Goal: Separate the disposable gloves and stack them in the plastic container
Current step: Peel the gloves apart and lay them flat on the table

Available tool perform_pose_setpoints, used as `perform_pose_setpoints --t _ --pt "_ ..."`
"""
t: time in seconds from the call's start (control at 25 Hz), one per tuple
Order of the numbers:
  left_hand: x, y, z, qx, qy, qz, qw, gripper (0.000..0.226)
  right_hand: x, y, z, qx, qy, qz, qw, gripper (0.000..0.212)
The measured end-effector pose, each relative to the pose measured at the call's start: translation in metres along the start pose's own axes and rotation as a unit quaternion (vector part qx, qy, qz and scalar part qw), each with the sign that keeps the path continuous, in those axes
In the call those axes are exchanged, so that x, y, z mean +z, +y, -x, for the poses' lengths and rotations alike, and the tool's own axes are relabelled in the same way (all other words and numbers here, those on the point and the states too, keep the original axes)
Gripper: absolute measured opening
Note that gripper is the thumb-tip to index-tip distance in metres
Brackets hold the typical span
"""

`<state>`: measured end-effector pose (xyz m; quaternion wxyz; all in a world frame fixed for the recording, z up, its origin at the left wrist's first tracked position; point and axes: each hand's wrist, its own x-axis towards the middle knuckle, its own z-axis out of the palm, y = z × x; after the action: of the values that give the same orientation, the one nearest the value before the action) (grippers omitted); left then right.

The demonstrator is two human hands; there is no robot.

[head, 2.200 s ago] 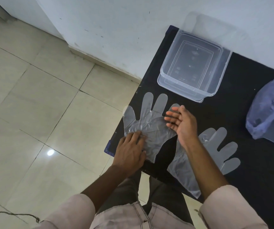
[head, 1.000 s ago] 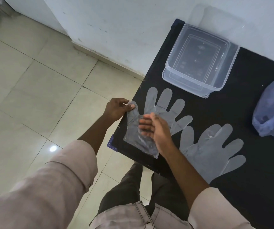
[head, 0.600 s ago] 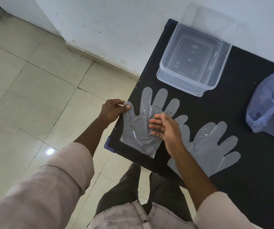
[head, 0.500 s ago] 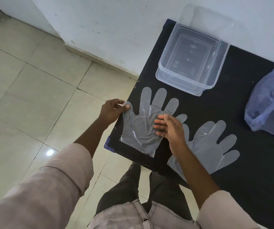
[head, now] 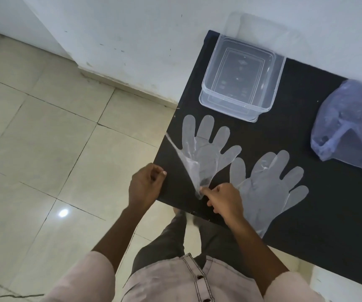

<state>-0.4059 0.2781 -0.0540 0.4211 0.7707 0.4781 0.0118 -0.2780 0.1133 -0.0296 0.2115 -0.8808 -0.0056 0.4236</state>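
Observation:
Two clear disposable gloves lie on the black table (head: 306,136). The left glove (head: 206,149) has its fingers spread toward the wall, and its cuff edge is lifted and folded over. My right hand (head: 223,199) pinches that cuff at the table's near edge. My left hand (head: 146,185) hovers by the table's left corner, fingers curled, holding nothing that I can see. The right glove (head: 267,186) lies flat beside my right wrist. The clear plastic container (head: 239,105) stands at the back by the wall with nothing in it.
A bluish translucent plastic bag (head: 350,131) lies at the table's right. A white wall runs behind the table. Beige floor tiles (head: 45,149) fill the left side. My legs stand against the table's near edge.
My left hand has let go of the left glove's thumb side and moved toward me. My right hand dropped from the palm to the cuff and pinched it, lifting one edge.

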Motion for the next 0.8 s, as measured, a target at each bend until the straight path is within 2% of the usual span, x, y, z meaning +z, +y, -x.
perform_pose_setpoints --t 0.08,0.16,0.28,0.4,0.52,0.68,0.8 --pt "0.001 0.002 0.0 0.007 -0.012 -0.005 1.0 0.016 0.003 -0.004 0.0 0.02 -0.013 -0.058 0.998 0.029" --pt "0.002 0.011 -0.002 0.042 -0.033 -0.028 0.998 0.035 0.004 -0.006 0.0 0.033 -0.017 -0.115 0.993 0.021" --pt "0.002 0.032 -0.007 0.174 -0.008 -0.117 0.978 0.067 0.003 -0.007 0.001 0.017 -0.015 -0.139 0.99 0.018" --pt "0.0 0.063 -0.015 0.313 -0.022 -0.192 0.93 0.078 -0.002 -0.006 -0.001 -0.006 -0.006 -0.129 0.992 0.018" --pt "-0.003 0.084 -0.026 0.348 -0.104 -0.193 0.912 0.071 -0.007 -0.005 -0.002 -0.017 0.017 -0.103 0.994 0.02" --pt "-0.002 0.097 -0.047 0.339 -0.204 -0.147 0.907 0.05 -0.017 -0.008 -0.004 -0.047 0.023 -0.065 0.996 0.021" --pt "-0.001 0.102 -0.059 0.305 -0.236 -0.121 0.915 0.037 -0.02 -0.007 -0.007 -0.066 0.025 -0.032 0.997 0.023"
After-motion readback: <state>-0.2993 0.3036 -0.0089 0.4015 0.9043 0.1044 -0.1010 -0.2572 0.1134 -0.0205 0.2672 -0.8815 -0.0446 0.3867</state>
